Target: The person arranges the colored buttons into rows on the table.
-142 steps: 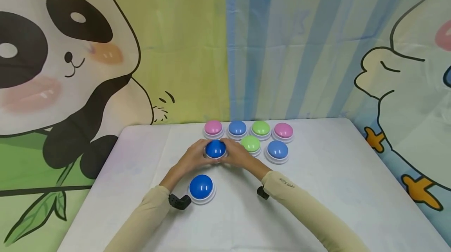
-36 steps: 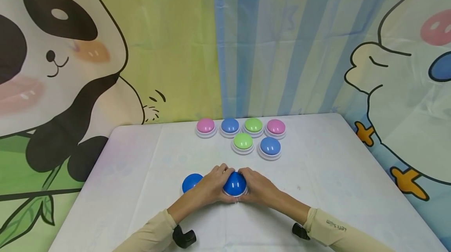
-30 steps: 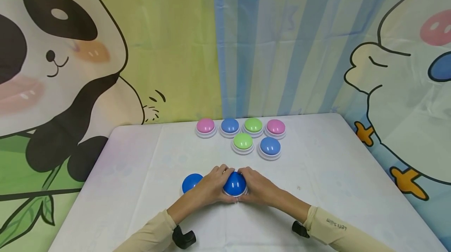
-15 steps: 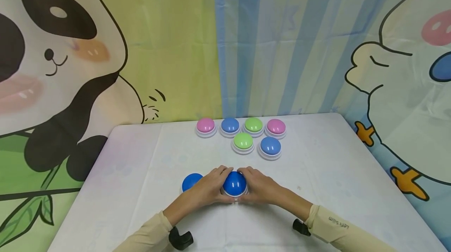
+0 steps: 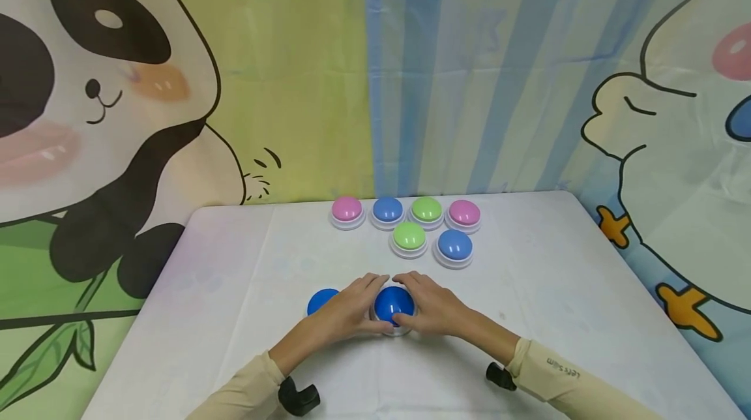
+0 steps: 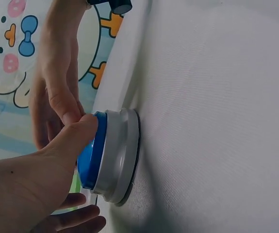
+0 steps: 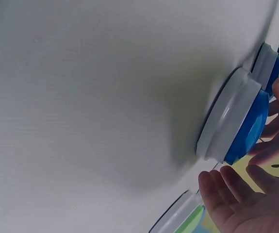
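A blue dome push button with a white round base stands on the white table between both hands. My left hand is around its left side, thumb at the front; in the left wrist view that thumb lies near the edge of the blue dome. On the other side is my right hand, its fingers loosely spread. In the right wrist view the right fingers are apart from the button. Partly hidden behind my left hand is a second blue button.
Farther back, a row holds a pink button, a blue button, a green button and another pink button. In front of them stand a green button and a blue button. A printed curtain hangs behind the table.
The blue button, held by both hands beside the back group, has come forward to the right of the other front blue button. Just now the fingers have loosened from its sides.
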Tool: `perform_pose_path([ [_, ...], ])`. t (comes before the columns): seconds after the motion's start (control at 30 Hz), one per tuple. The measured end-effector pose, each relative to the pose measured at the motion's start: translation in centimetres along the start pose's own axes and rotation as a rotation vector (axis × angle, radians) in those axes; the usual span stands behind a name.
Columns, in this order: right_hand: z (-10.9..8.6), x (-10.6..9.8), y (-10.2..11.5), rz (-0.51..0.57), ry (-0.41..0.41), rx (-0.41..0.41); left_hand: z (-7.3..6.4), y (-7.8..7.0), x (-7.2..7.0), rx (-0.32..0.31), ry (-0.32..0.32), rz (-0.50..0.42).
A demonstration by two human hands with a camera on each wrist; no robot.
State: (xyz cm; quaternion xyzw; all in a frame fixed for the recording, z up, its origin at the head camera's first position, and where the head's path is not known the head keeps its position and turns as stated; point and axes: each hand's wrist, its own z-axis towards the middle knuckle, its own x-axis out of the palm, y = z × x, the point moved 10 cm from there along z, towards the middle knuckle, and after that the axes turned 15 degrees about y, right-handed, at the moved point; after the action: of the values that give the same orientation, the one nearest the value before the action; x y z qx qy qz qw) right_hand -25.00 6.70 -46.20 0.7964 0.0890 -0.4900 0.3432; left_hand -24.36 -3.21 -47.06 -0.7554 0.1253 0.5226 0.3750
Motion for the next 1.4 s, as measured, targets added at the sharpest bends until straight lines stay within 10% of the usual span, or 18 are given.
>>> perform_pose_path([
  [0.67,6.7,-4.8,0.3,-0.063,-0.080,-0.032,1.0,6.2,-5.6,-0.152,-0.120,-0.031],
  [1.03,15.9,-8.4,0.4,-0.338,-0.114,0.072,3.9,14.4,-11.2,-0.300,-0.138,-0.004],
  [1.4,19.4,-9.1,-0.5,-0.367,-0.078,0.139,6.4,18.4,-10.6,-0.249,-0.065,-0.167],
])
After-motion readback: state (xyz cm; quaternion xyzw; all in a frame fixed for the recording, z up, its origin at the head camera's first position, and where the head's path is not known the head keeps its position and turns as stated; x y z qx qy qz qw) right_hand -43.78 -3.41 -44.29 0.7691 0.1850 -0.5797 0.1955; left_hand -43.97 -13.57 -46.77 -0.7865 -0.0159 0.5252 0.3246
